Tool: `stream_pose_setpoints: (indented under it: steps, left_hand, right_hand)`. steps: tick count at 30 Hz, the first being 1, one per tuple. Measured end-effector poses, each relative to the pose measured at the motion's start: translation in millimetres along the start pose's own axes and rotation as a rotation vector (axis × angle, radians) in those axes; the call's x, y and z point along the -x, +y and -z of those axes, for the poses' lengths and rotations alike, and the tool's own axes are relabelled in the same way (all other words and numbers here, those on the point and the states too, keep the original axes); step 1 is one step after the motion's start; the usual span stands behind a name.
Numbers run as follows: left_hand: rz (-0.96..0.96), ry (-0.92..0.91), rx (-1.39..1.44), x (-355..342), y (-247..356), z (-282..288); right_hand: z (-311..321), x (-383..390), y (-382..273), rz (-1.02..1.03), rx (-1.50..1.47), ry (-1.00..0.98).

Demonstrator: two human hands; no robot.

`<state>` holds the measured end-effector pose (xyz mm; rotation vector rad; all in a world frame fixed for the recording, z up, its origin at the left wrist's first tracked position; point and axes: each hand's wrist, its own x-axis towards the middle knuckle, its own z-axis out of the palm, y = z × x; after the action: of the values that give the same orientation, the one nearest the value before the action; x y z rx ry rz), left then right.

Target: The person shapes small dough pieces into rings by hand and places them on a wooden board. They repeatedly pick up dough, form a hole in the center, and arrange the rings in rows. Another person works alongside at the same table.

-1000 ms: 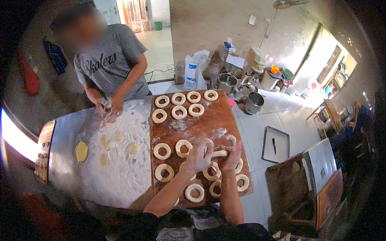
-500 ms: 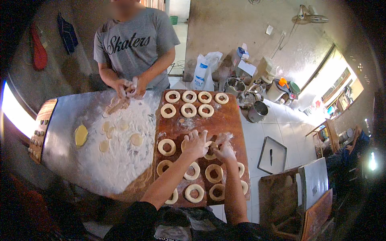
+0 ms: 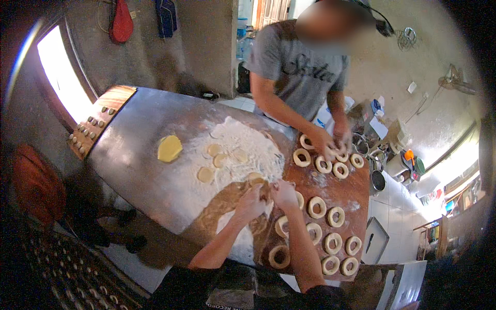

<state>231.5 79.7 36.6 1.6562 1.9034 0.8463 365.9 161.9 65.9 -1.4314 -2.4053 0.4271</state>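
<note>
Both my hands are close together over the floured table, by the near edge of the brown board. My left hand (image 3: 250,205) has its fingers curled, just below a pale dough round (image 3: 255,179). Beside it, my right hand (image 3: 284,195) is closed, knuckles up. Whatever the fingers hold, if anything, is hidden. Flour whitens both hands. More dough rounds (image 3: 220,160) lie in the flour to the left. Several dough rings (image 3: 316,207) rest on the brown board (image 3: 299,247) to the right, some beside my right forearm.
Across the table a co-worker's hands (image 3: 333,147) are over the far dough rings. A yellow lump (image 3: 169,149) lies on the metal tabletop (image 3: 135,137). At the left end is a wooden strip with small round pieces (image 3: 95,122). A metal tray (image 3: 375,240) lies on the floor at right.
My hands have gone from a dough ring on the board to the flour beside it. The view has turned left. The co-worker's hands have shifted from the flour to the far rings.
</note>
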Motion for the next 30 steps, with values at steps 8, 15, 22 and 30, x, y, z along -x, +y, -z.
stream_pose_setpoints:
  steps: [8,15,22,30]
  left_hand:
    - [0.214,-0.063,-0.061,8,-80,73]
    - [-0.004,0.022,0.555,13,-81,124]
    - [-0.022,0.343,0.432,17,-86,131]
    - [-0.004,0.430,0.280,25,-102,141]
  right_hand:
    - [-72,-80,-28,0.165,-0.183,-0.482]
    - [-31,-32,-105,-0.030,-0.649,-0.159]
    - [-44,-30,-176,0.290,-0.878,-0.223]
    - [-83,-36,-169,0.275,-0.908,-0.146]
